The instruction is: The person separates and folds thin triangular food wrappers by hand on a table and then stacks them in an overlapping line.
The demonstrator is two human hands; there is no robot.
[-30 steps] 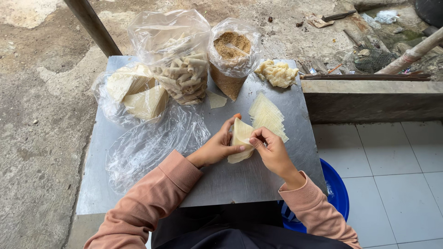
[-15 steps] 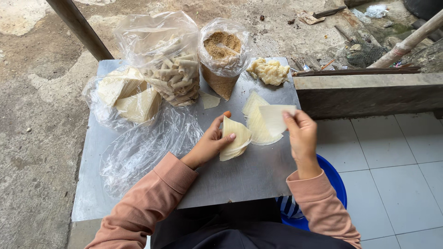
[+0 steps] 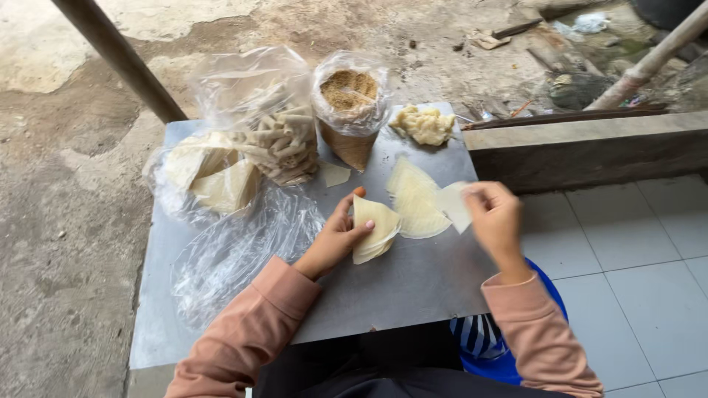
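Landmark: the grey metal table [image 3: 413, 295], all places told from it.
Left hand [image 3: 335, 239]: near the table's middle, fingers closed on a small stack of folded pale wrappers [image 3: 376, 228].
Right hand [image 3: 495, 217]: over the table's right edge, fingertips pinched together on one thin wrapper sheet [image 3: 453, 205], lifted and blurred.
Flat wrappers [image 3: 414, 200]: lying on the table between the hands.
Dough lump [image 3: 424, 124]: far right corner.
Bag of crumbs [image 3: 350, 107]: far edge, upright.
Bag of rolled pieces [image 3: 284, 144]: just left of the crumbs.
Blue stool [image 3: 549, 295]: below the right edge.
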